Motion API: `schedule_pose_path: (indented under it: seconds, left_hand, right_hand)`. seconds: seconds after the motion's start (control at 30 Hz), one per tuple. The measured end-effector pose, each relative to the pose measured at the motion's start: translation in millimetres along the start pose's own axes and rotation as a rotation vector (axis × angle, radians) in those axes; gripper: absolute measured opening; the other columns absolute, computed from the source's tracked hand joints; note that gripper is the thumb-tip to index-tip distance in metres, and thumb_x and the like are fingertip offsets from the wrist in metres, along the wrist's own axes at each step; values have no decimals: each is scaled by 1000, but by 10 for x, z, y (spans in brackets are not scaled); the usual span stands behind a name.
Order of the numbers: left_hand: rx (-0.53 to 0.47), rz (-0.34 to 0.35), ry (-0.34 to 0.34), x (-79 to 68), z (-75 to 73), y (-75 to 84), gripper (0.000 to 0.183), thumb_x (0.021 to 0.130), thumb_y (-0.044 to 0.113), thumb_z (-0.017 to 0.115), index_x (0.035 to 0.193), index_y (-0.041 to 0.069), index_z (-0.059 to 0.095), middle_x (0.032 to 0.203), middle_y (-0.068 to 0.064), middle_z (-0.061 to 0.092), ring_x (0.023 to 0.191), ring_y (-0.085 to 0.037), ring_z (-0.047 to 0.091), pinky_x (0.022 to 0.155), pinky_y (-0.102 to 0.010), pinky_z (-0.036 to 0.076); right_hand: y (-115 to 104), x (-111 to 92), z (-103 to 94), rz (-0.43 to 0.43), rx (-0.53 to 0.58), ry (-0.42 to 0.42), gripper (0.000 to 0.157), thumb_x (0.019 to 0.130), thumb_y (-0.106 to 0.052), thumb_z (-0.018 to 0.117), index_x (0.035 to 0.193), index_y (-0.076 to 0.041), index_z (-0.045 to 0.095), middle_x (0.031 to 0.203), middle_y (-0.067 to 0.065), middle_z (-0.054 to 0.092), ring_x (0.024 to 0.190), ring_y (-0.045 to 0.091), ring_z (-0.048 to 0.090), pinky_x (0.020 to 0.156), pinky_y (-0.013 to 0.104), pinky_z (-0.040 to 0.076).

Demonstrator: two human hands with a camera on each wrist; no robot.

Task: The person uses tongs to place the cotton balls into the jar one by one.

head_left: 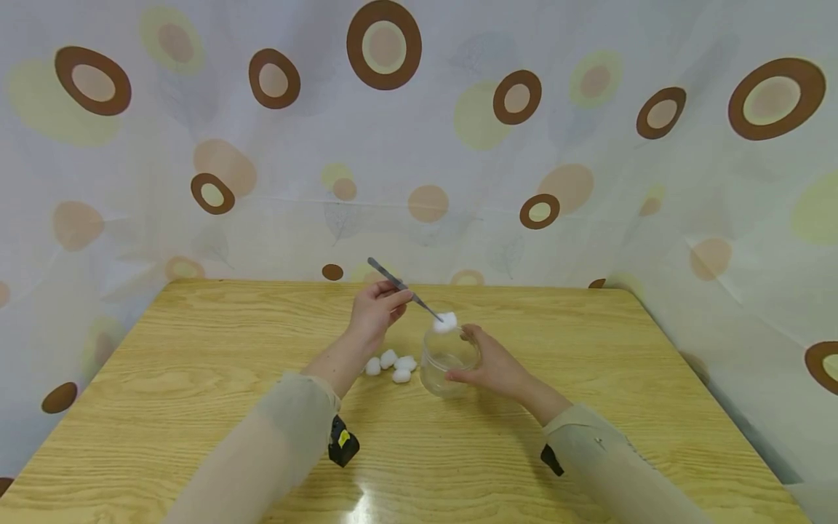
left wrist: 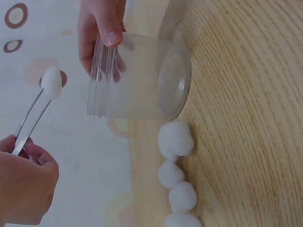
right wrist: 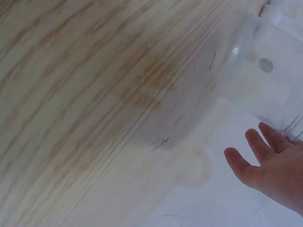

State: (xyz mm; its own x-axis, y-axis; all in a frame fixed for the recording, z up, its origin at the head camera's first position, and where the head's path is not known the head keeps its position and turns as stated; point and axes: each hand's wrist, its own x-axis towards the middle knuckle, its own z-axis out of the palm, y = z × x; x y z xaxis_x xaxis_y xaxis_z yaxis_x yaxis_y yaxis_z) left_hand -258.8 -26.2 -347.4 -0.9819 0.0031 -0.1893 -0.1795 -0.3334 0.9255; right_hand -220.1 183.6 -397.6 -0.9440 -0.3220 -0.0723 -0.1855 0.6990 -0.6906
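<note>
My left hand [head_left: 374, 317] pinches a pair of grey metal tweezers [head_left: 399, 282], tilted with the tips toward the right. Between the tips is a white cotton ball [left wrist: 52, 82], above the open mouth of a clear plastic jar [left wrist: 142, 80] and apart from its rim. Around the upper side of the jar curl the thumb and fingers of my right hand [head_left: 496, 364]; part of that hand also shows in the right wrist view. Several more cotton balls [head_left: 389, 359] lie on the table, just left of the jar and close together.
The wood-grain table [head_left: 229, 335] reaches back to a patterned cloth [head_left: 425, 145] that hangs behind it and along both sides. A black wrist-worn device [head_left: 343, 441] sits at the left sleeve, and another [head_left: 552, 460] at the right.
</note>
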Motion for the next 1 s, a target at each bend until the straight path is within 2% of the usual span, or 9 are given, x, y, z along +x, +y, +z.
schedule_pose_path:
  seconds: [0.2, 0.4, 0.5, 0.6, 0.73, 1.0]
  left_hand:
    - [20, 14, 4, 1, 32, -53, 23, 85, 1, 63, 107, -1, 57, 83, 2, 62, 72, -4, 58, 80, -24, 49]
    - [43, -3, -10, -3, 39, -121, 32, 84, 2, 65, 114, -1, 55, 89, 1, 62, 76, -4, 59, 90, -28, 48]
    - [55, 6, -27, -1, 36, -146, 34, 84, 3, 65, 115, -1, 54, 89, 2, 61, 77, -4, 58, 94, -31, 47]
    - [60, 13, -37, -5, 29, -154, 35, 84, 3, 65, 116, -1, 53, 88, 3, 59, 78, -4, 57, 95, -32, 47]
    - [55, 16, -28, -15, 18, -135, 34, 85, 3, 64, 116, -1, 53, 86, 5, 59, 78, -4, 57, 92, -29, 48]
    - [92, 38, -12, -10, -114, -52, 31, 86, 6, 63, 116, 1, 54, 87, 7, 59, 80, -3, 56, 83, -20, 48]
  right_hand:
    - [3, -1, -7, -3, 15, -6, 87, 79, -34, 74, 142, -1, 24, 143, 22, 38, 123, 39, 47, 97, 50, 43]
    - [-17, -11, -11, -1, 20, -4, 87, 78, -34, 74, 142, 0, 25, 142, 23, 39, 122, 38, 48, 99, 51, 42]
    - [-17, -14, -14, 2, 16, -4, 87, 78, -33, 74, 142, 1, 24, 142, 23, 39, 117, 36, 52, 99, 52, 42]
    - [-13, -11, -11, 15, 14, -14, 89, 78, -35, 74, 143, 1, 23, 144, 22, 38, 105, 30, 60, 97, 50, 44]
    - [-21, -15, -9, 21, 16, -28, 90, 79, -36, 73, 143, 0, 21, 145, 21, 36, 89, 19, 64, 93, 47, 47]
    - [-12, -14, -2, -13, -23, -5, 92, 78, -38, 73, 142, 4, 21, 143, 23, 38, 92, 21, 63, 93, 47, 46]
